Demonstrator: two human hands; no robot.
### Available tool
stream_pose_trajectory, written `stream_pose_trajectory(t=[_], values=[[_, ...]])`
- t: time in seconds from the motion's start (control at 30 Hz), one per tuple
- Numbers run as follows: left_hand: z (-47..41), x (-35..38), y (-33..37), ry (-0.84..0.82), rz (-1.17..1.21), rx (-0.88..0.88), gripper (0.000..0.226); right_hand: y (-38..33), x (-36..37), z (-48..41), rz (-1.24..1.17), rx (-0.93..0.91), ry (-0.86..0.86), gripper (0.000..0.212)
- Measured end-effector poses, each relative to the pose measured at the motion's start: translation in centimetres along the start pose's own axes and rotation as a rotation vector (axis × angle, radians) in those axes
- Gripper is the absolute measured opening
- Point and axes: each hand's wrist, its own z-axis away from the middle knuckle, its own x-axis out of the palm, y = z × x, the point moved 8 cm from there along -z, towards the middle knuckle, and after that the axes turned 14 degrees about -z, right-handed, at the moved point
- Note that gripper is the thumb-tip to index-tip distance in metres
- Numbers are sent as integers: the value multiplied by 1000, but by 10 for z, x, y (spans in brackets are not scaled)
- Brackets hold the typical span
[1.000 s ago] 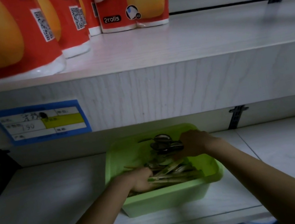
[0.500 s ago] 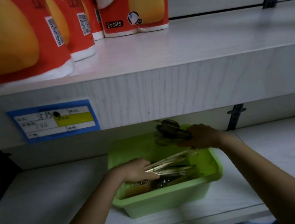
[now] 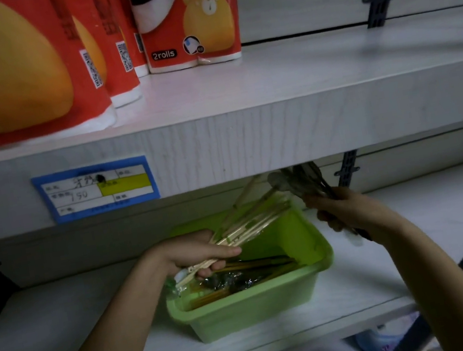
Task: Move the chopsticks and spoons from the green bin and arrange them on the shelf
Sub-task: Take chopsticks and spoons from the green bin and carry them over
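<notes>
Chopsticks (image 3: 251, 224), a fanned bundle of pale wooden ones, sit in the left hand (image 3: 194, 251), fingers closed round the lower end w/ the thumb over the top; tips point up and to the right, above the green bin (image 3: 256, 304). From my feed the bundle looks partly wrapped, clear plastic showing near the butt end by the wrist, but it's blurry so I can't say more. Right hand (image 3: 344, 211) is clenched on a bunch of spoons (image 3: 296, 184), dark metal, handles running down through the fist and out below it, bowls up and tucked just under the front edge of the upper shelf (image 3: 249, 141). Both hands are off the lower shelf (image 3: 64, 322), raised over it; right hand is just beside the bin's right rim, left hand over its left half. Bin rests on the lower shelf, near the front edge, turned a bit askew. Inside it I see more utensils: darker brown chopsticks and something glossy in wrap, can't tell what exactly. Upper shelf carries red paper-roll packs (image 3: 187, 19) w/ a yellow bear print, pushed to the left side; rest of that board is bare. Blue price tag (image 3: 96, 189) is stuck on the upper shelf's front face, left of centre.
</notes>
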Motion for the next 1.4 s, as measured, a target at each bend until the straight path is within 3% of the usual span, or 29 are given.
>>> stream_pose_trajectory(t=[0.13,0.57,0.87,1.07,1.4], values=[[12,19,8,65,175,-4,18,14,1,38,-183,26,68,14],[23,127,25,208,423,70,11,83,-31,161,-352,33,208,49],[6,222,90,204,410,145,19,108,-111,249,-340,-5,314,17],[-13,298,139,126,429,170,13,125,-184,304,-347,15,406,13],[-84,378,225,12,362,204,28,138,-305,337,-355,-25,557,16]])
